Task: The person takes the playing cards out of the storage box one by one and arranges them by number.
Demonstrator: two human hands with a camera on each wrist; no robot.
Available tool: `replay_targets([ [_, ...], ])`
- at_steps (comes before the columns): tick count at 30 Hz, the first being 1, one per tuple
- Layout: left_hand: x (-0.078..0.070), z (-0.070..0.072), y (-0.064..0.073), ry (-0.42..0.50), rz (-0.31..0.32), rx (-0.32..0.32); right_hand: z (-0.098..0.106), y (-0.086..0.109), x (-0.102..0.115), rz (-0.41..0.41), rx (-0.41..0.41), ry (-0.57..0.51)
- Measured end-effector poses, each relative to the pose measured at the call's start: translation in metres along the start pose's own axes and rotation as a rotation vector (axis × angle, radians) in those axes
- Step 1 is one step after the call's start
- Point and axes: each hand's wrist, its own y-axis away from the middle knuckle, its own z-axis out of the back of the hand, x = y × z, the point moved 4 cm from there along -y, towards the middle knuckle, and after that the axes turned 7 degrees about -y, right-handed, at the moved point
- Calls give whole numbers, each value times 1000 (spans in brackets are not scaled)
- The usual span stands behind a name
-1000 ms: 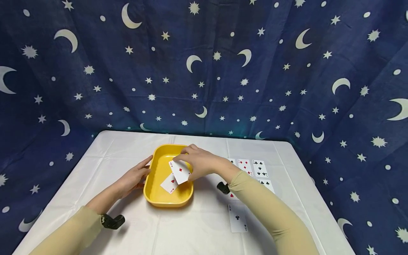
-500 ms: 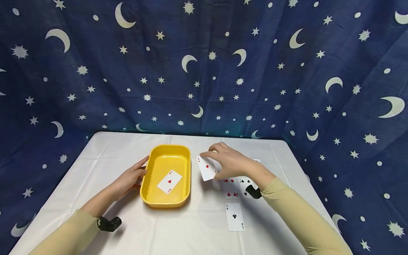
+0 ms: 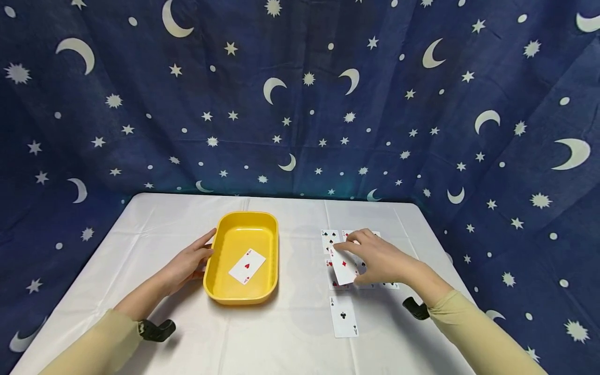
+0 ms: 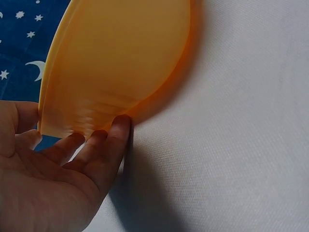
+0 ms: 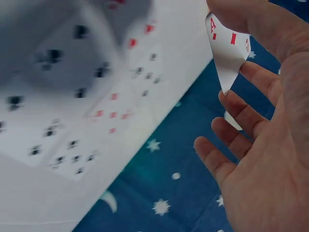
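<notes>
My right hand (image 3: 382,258) pinches an ace of diamonds playing card (image 3: 344,266) between thumb and fingers, above the rows of cards at the right. In the right wrist view the held ace of diamonds (image 5: 229,46) bows between the thumb and the fingers, with the other fingers spread apart. My left hand (image 3: 185,265) rests at the left side of a yellow tray (image 3: 274,260); in the left wrist view the fingertips (image 4: 123,123) touch the tray's outer wall. Face up inside the tray lies an ace of hearts (image 3: 247,266).
Several face-up cards lie in two rows under the right hand, partly hidden, including a spade card (image 3: 330,239) at the back left. In front of them is an ace of clubs (image 3: 344,316). A white cloth covers the table (image 3: 290,344); a starry curtain (image 3: 300,104) hangs behind.
My right hand has carried the ace of diamonds rightward out of the tray to the rows of cards. The ace of hearts stays in the tray, and the left hand still touches its side.
</notes>
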Motion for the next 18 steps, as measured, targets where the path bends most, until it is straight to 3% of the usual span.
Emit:
replay_targets([
  [18,3,1,-2,-1,-5,7,-40,64,-20,-82,-25,-31],
])
